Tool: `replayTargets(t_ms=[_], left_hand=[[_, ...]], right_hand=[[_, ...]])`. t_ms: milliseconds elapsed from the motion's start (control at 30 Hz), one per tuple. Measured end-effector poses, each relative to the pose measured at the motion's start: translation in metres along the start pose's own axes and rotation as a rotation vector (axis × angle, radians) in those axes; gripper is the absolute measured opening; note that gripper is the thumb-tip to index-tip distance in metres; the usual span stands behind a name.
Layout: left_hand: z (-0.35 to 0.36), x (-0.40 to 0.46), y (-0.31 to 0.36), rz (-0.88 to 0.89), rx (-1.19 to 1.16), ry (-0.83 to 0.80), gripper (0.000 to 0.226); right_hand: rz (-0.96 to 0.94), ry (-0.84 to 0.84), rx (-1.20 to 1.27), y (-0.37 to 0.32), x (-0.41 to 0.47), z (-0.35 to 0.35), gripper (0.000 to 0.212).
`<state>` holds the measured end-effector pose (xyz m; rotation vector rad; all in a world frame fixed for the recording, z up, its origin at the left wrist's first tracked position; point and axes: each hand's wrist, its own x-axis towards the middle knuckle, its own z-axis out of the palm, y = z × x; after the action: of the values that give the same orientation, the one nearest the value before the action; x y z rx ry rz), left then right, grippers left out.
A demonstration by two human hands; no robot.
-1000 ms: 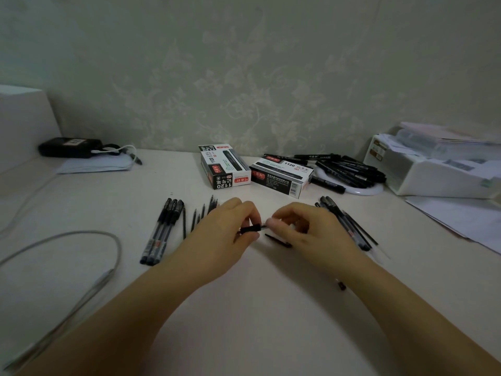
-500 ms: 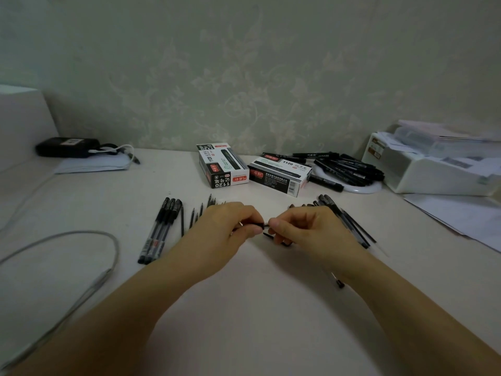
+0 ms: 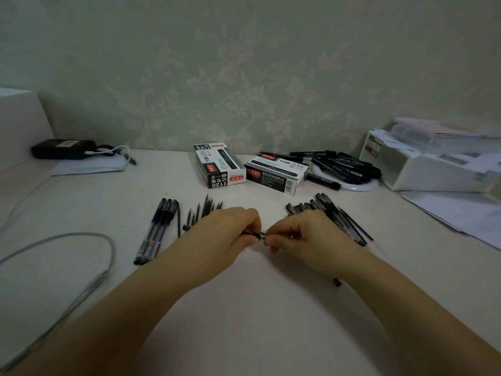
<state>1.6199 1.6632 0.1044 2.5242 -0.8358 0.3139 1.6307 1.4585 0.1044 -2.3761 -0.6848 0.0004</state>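
black slim pen part [image 3: 254,234] sits pinched btwn both hands: left hand [image 3: 222,234] fingers curl round one end, right hand [image 3: 306,240] fingertips nip the other. smooth pale tabletop [image 3: 244,308] open nearer than the fingers; capped pens [image 3: 156,232] left of them, pen heap [image 3: 341,221] right, thin refills [image 3: 202,211] just beyond.

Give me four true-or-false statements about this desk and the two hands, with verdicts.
1. The left hand and the right hand both pinch one small black pen piece between them. True.
2. The two black-and-white cardboard pen boxes stand on end. False: both lie flat on the white table.
3. The clear-barrelled black-capped pens lie side by side to the left of the left hand. True.
4. The grey looped cable lies beside the right hand. False: it lies at the table's far left.
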Motion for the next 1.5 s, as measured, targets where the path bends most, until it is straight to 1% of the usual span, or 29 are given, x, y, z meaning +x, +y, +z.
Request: replayTargets(t_ms=[167, 233, 300, 400, 467, 533, 667, 733, 867, 933, 1033, 1067, 1133, 1233, 1267, 1433, 1500], left_hand=[[-0.001, 0.0, -0.004, -0.076, -0.103, -0.063, 0.008], [-0.001, 0.0, -0.004, -0.097, -0.167, -0.057, 0.009], [-0.001, 0.001, -0.002, -0.106, -0.204, -0.015, 0.008], [-0.001, 0.0, 0.001, -0.083, -0.206, 0.065, 0.006], [-0.001, 0.0, 0.003, -0.066, -0.201, 0.093, 0.005], [-0.001, 0.001, 0.004, -0.055, -0.194, 0.108, 0.005], [-0.002, 0.001, 0.004, -0.06, -0.185, 0.124, 0.005], [-0.002, 0.0, 0.004, -0.063, -0.186, 0.13, 0.005], [-0.002, 0.001, 0.007, -0.058, -0.19, 0.129, 0.005], [-0.002, 0.002, 0.006, -0.055, -0.19, 0.137, 0.005], [-0.001, 0.001, 0.005, -0.053, -0.181, 0.143, 0.005], [-0.001, 0.001, 0.004, -0.056, -0.181, 0.145, 0.005], [0.0, 0.001, 0.004, -0.058, -0.192, 0.151, 0.005], [0.001, 0.002, 0.005, -0.054, -0.195, 0.161, 0.003], [0.001, 0.002, 0.005, -0.06, -0.198, 0.162, 0.002], [0.002, 0.001, 0.003, -0.086, -0.214, 0.151, 0.004], [0.002, 0.001, 0.003, -0.099, -0.218, 0.148, 0.004]], right_hand=[[-0.147, 0.09, -0.155, 0.002, 0.001, 0.002, 0.007], [-0.111, 0.163, -0.084, 0.002, 0.001, 0.002, 0.006], [-0.049, 0.215, 0.029, 0.002, 0.001, 0.002, 0.013], [0.069, 0.211, 0.209, -0.001, 0.002, 0.001, 0.03], [0.113, 0.176, 0.276, -0.003, 0.002, 0.002, 0.038], [0.115, 0.141, 0.324, -0.004, 0.001, 0.003, 0.032], [0.107, 0.142, 0.413, -0.002, 0.002, 0.001, 0.005], [0.113, 0.166, 0.443, -0.002, 0.002, 0.001, 0.014], [0.167, 0.196, 0.425, -0.007, 0.002, 0.003, 0.029], [0.187, 0.19, 0.453, -0.007, 0.003, 0.003, 0.025], [0.173, 0.167, 0.491, -0.004, 0.003, 0.001, 0.005], [0.168, 0.165, 0.507, -0.003, 0.003, 0.0, 0.006], [0.184, 0.163, 0.528, -0.004, 0.003, 0.0, 0.017], [0.202, 0.149, 0.486, -0.008, 0.003, 0.002, 0.033], [0.207, 0.147, 0.5, -0.008, 0.003, 0.002, 0.032], [0.202, 0.133, 0.537, -0.005, 0.002, 0.0, 0.009], [0.187, 0.153, 0.551, -0.004, 0.002, 0.0, 0.005]])
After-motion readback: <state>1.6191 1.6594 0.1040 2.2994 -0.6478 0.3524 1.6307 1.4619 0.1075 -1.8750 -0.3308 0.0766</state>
